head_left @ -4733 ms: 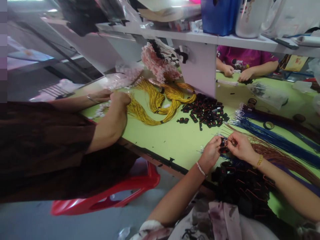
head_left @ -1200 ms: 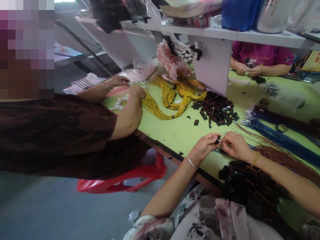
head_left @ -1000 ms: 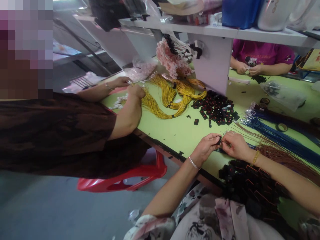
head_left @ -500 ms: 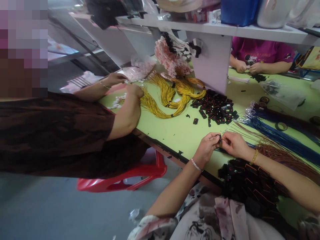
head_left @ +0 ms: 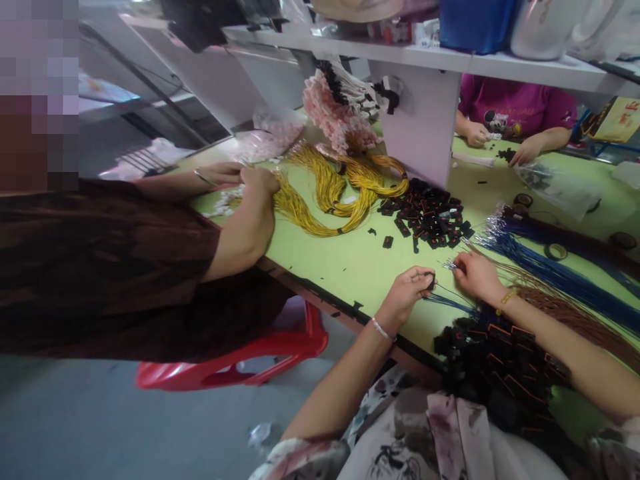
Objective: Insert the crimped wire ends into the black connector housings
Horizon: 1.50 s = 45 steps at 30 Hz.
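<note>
My left hand (head_left: 407, 290) pinches a small black plastic connector housing (head_left: 431, 281) between thumb and fingers. A thin dark wire runs from the housing toward the right, above several blue wires (head_left: 453, 303) on the table. My right hand (head_left: 479, 275) is closed at the metal-tipped ends (head_left: 449, 265) of wires, a short way right of the housing. Brown wires (head_left: 565, 310) pass under and beside the right wrist. Below the hands, near my lap, lies a large heap of black housings (head_left: 505, 373). How many wires the right fingers grip is hidden.
A second pile of black parts (head_left: 430, 217) lies ahead, beside yellow wire bundles (head_left: 325, 230). Blue wire bundles (head_left: 545, 267) stretch right. A co-worker's arm (head_left: 245, 230) reaches in from the left; another person (head_left: 515, 110) sits opposite. A shelf (head_left: 400, 57) overhangs the table.
My hands have moved apart: the right hand has gone rightward from the housing to the wire ends, while the left still holds the housing. The person opposite has spread their hands.
</note>
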### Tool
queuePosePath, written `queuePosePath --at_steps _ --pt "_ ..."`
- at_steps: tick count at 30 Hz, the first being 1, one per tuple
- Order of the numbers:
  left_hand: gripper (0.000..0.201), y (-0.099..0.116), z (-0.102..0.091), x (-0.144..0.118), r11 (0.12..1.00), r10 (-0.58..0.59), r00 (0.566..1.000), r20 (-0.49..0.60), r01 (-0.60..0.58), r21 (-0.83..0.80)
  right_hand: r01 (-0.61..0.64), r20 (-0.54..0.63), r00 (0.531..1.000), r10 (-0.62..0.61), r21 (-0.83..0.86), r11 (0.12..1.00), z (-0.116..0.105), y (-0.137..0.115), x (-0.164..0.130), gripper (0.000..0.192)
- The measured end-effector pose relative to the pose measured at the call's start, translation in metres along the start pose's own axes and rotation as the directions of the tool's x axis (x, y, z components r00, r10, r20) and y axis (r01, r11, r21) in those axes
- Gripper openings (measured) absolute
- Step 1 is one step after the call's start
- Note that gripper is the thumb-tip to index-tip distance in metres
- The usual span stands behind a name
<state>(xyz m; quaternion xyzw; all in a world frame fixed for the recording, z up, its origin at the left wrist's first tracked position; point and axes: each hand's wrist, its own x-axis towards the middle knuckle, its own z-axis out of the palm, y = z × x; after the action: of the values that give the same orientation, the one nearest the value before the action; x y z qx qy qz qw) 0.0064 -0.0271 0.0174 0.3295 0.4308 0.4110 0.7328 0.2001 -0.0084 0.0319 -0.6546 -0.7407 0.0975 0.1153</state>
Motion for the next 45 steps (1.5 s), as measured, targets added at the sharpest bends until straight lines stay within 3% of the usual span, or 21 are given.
queuePosePath --at_steps 3,8,16,21,25,45 --pt "0.034 -0.003 0.001 0.002 1.000 -0.001 1.000 0.022 0.001 -0.003 -0.002 0.033 0.999 0.005 -0.085 0.996 0.004 -0.001 0.000 0.007" --pt "0.033 -0.004 0.004 0.003 1.000 -0.006 1.000 0.020 0.006 -0.028 0.033 0.019 0.999 -0.032 -0.085 0.996 -0.002 -0.004 -0.005 0.009" --pt "0.020 -0.007 0.020 0.010 0.978 -0.038 0.999 0.033 0.044 -0.202 0.112 -0.053 0.993 -0.101 0.280 0.953 -0.016 -0.003 -0.017 0.010" --pt "0.014 -0.012 0.031 0.018 0.952 -0.078 0.995 0.059 0.092 -0.293 0.124 -0.034 0.992 -0.120 0.374 0.919 -0.018 -0.002 -0.024 0.012" --pt "0.014 -0.015 0.034 0.021 0.942 -0.075 0.991 0.107 0.105 -0.318 0.142 -0.036 0.990 -0.139 0.374 0.917 -0.016 0.000 -0.026 0.011" --pt "0.014 -0.018 0.034 0.019 0.948 -0.059 0.992 0.113 0.091 -0.306 0.080 0.075 0.992 -0.100 0.236 0.969 -0.019 -0.006 -0.026 0.021"
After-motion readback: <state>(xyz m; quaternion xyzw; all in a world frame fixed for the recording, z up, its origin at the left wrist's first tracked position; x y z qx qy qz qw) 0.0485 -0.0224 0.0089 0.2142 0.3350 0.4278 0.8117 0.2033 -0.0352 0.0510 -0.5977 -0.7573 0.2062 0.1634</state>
